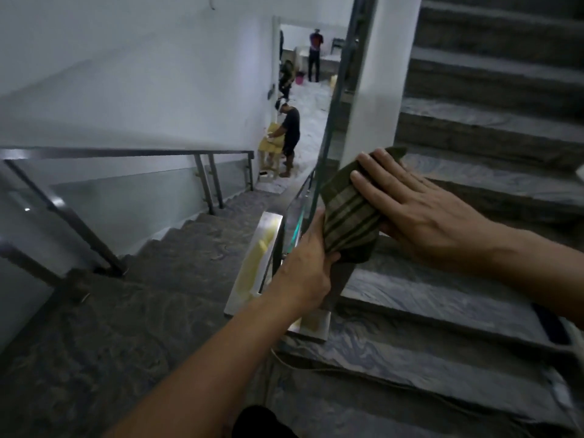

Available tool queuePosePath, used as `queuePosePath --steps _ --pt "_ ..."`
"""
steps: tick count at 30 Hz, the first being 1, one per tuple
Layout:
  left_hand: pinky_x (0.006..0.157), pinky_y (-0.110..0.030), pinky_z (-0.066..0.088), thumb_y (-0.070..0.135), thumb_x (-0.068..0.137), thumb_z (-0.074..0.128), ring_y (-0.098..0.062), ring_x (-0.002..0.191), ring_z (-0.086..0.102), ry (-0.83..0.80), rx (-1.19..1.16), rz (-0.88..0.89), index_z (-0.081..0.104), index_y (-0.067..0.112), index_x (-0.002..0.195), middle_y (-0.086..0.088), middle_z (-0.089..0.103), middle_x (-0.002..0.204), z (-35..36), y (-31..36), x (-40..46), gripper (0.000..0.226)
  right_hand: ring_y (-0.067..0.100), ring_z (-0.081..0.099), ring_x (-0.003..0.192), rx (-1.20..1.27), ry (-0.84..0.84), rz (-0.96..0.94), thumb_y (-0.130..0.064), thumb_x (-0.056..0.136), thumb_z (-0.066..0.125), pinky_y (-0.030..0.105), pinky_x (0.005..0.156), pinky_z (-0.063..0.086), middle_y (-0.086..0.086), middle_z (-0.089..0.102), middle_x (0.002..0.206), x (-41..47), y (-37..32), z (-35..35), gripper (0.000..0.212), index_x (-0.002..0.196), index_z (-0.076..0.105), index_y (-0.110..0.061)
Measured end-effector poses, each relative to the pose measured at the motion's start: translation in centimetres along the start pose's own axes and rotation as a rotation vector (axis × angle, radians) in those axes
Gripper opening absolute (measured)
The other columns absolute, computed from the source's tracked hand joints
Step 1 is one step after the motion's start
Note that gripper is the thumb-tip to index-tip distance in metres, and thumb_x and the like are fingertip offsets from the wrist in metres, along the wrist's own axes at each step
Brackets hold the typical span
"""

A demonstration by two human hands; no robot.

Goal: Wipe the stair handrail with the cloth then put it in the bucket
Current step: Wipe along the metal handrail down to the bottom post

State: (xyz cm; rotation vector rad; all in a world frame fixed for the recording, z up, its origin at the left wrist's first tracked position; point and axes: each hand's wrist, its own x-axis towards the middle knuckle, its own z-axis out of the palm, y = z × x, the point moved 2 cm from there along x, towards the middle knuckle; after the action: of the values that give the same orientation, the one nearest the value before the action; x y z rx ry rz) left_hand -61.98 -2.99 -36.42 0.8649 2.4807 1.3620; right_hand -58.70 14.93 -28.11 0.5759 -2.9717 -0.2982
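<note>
A dark green cloth with pale stripes (pixel 349 213) is draped over the lower part of the metal stair handrail (pixel 343 80), which rises up and away toward the white pillar. My left hand (pixel 308 273) grips the cloth's lower edge from the left, thumb on the fabric. My right hand (pixel 420 210) lies flat on the cloth's right side, fingers spread and pressing it against the rail. The rail under the cloth is hidden. No bucket shows near my hands.
A glass panel (pixel 298 222) and a metal end post (pixel 259 267) with yellowish film stand below the cloth. Stairs go down left with another handrail (pixel 126 152) and up on the right (pixel 493 121). Several people work in the hallway, one bending (pixel 290 128).
</note>
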Motion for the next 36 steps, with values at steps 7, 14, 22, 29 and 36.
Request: queuePosePath --steps 7,14,22,29,36 --pt "0.117 -0.04 0.026 0.016 0.094 0.05 -0.017 0.143 0.025 -0.045 -0.02 0.275 0.002 0.018 0.151 -0.005 0.024 0.157 0.6 -3.5 1.5 0.075 0.021 -0.007 0.148 0.067 0.254 0.192 -0.004 0.089 0.053 0.033 0.121 0.003 0.012 0.001 0.16 -1.5 -3.6 2.9 0.077 0.151 0.008 -0.011" --pt "0.117 -0.055 0.019 0.013 0.092 0.047 -0.027 0.149 0.005 -0.093 -0.092 0.581 -0.015 0.003 0.147 -0.017 0.001 0.16 2.5 -7.3 3.5 0.083 0.032 0.022 0.14 0.151 0.459 0.419 0.011 0.085 0.045 0.052 0.089 0.054 0.019 -0.003 0.16 -1.7 -7.9 6.3 0.077 0.149 0.006 -0.002" --pt "0.119 -0.048 0.02 0.097 0.054 0.017 -0.011 0.148 0.003 -0.194 -0.048 0.738 -0.006 0.069 0.122 0.015 -0.006 0.16 2.0 -8.3 2.4 0.077 0.019 -0.002 0.147 0.175 0.539 0.651 0.013 0.082 0.031 0.023 0.082 0.051 0.026 -0.016 0.153 -0.8 -12.6 9.5 0.071 0.145 -0.002 0.005" --pt "0.094 -0.007 0.032 -0.02 0.077 0.047 -0.02 0.147 -0.015 -0.585 0.199 0.629 -0.031 0.021 0.138 -0.001 -0.034 0.154 0.7 -14.6 1.7 0.107 0.048 0.025 0.134 0.226 0.365 0.866 0.011 0.075 0.026 0.028 0.055 0.046 0.024 -0.021 0.155 -0.1 -16.8 15.6 0.08 0.147 -0.007 0.003" --pt "0.121 -0.037 0.0 -0.013 0.088 0.038 -0.026 0.143 -0.027 -0.728 0.481 0.627 -0.031 0.011 0.137 -0.009 -0.038 0.148 0.2 -16.8 0.1 0.087 0.012 0.036 0.067 0.484 0.233 1.096 0.014 0.08 0.04 0.01 0.054 0.038 0.012 -0.027 0.156 0.8 -21.0 20.1 0.09 0.146 -0.016 -0.011"
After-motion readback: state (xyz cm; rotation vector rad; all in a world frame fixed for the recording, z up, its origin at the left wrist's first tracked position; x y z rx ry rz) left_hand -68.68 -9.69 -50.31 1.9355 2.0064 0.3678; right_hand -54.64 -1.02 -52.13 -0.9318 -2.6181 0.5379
